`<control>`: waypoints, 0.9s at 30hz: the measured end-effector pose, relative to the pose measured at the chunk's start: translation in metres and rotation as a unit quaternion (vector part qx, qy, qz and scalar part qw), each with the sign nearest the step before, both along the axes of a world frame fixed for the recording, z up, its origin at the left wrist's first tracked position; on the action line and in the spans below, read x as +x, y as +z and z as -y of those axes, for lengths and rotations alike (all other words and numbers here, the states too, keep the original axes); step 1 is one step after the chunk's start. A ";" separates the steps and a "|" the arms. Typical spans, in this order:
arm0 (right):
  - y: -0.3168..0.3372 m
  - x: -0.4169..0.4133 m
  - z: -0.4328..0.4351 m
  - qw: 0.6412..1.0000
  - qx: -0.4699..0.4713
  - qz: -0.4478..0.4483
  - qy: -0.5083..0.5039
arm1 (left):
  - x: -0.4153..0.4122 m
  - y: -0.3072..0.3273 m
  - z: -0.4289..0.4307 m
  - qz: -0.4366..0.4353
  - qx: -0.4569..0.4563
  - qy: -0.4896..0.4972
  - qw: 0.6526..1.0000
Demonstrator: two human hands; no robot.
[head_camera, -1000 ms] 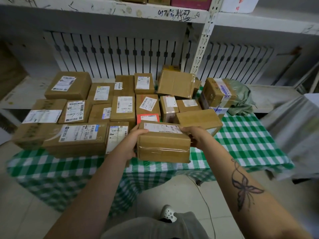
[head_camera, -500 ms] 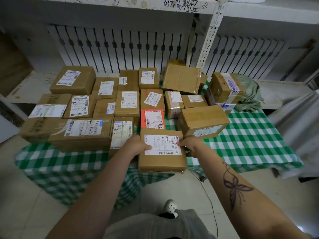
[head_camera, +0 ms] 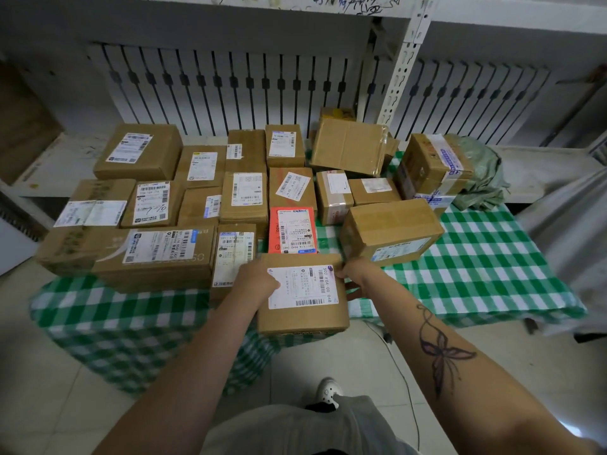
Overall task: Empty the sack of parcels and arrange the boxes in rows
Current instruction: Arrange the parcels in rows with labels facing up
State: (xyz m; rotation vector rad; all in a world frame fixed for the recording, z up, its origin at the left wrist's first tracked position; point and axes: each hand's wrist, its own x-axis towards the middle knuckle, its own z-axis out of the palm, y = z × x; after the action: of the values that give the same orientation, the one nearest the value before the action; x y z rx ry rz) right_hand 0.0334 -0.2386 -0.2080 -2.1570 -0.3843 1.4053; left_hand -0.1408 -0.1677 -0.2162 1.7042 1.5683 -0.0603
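both hands gripping labelled box (head_camera: 302, 293) at tabletop (head_camera: 476, 274) near edge: left hand (head_camera: 258, 282); right hand (head_camera: 356, 269) | rigid cardboard, probably light; side-wall grip looking best

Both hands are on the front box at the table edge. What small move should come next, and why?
Probably slide the box left until it meets the tall labelled box, then let go. The left hand and right hand grip its sides, and its front overhangs the checked tablecloth edge.
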 end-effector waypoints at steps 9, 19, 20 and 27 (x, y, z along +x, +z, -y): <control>-0.007 -0.010 -0.007 0.999 -0.011 0.020 0.034 | 0.000 -0.013 0.004 -0.074 0.135 -0.045 0.987; -0.004 -0.007 0.003 0.998 0.034 0.040 0.021 | 0.004 -0.008 0.007 -0.111 0.227 -0.090 0.963; -0.005 -0.005 0.006 0.999 0.041 0.033 0.007 | 0.007 -0.007 0.008 -0.105 0.227 -0.092 0.964; -0.006 0.016 0.023 0.994 0.043 -0.020 -0.094 | 0.037 0.006 0.018 -0.010 0.195 -0.115 0.974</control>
State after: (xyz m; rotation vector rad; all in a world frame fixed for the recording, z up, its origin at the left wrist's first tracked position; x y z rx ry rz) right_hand 0.0498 -0.2619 -0.2144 -2.0347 -0.2171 1.3007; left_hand -0.1041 -0.1852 -0.2097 2.1935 1.4567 0.1213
